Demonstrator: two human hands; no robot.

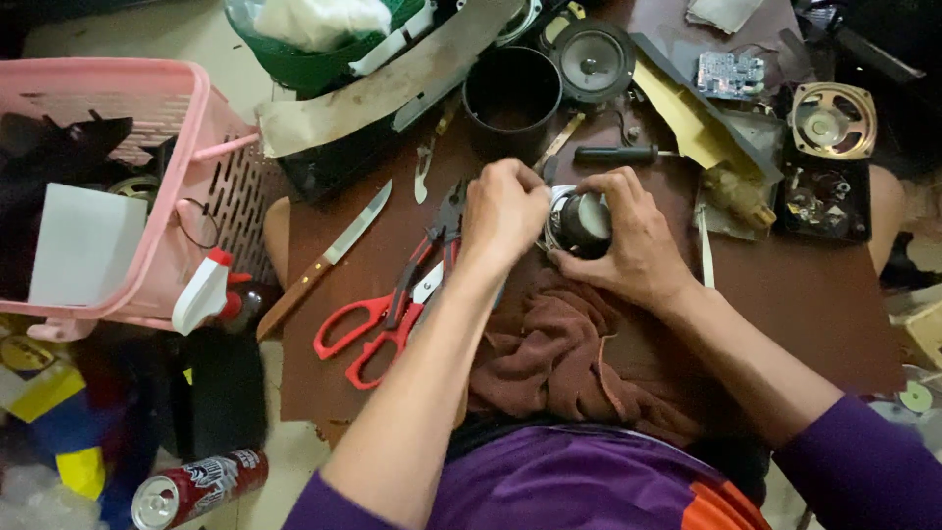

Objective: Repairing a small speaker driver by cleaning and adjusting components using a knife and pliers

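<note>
- Head view looks down on a dark brown table (805, 304) with a matt, board-like top, crowded with parts and tools.
- Right hand (633, 236) is curled round a small round speaker (581, 221) with a shiny metal rim and a dark middle, and grips it from the side; the speaker sits near the middle of the table, just above a rumpled brown cloth (549, 353).
- Left hand (503, 211) is closed into a loose fist, its fingertips pinched against the left edge of the speaker; whether it holds a small tool I cannot tell.
- Left of the hands lie one pair of red-handled scissors (368, 334), one pair of red-handled pliers (432, 250) and one knife (329, 257) with a wooden handle and a steel blade.
- Behind the hands stands a black cylindrical cup (510, 98), and beside it a black round speaker cone (592, 59); a brass-coloured speaker frame (832, 120) lies at the far right, making three speakers in all.
- One pink slotted plastic basket (118, 147) crowds the left edge of the table, and one red drink can (196, 488) lies on the floor below.
</note>
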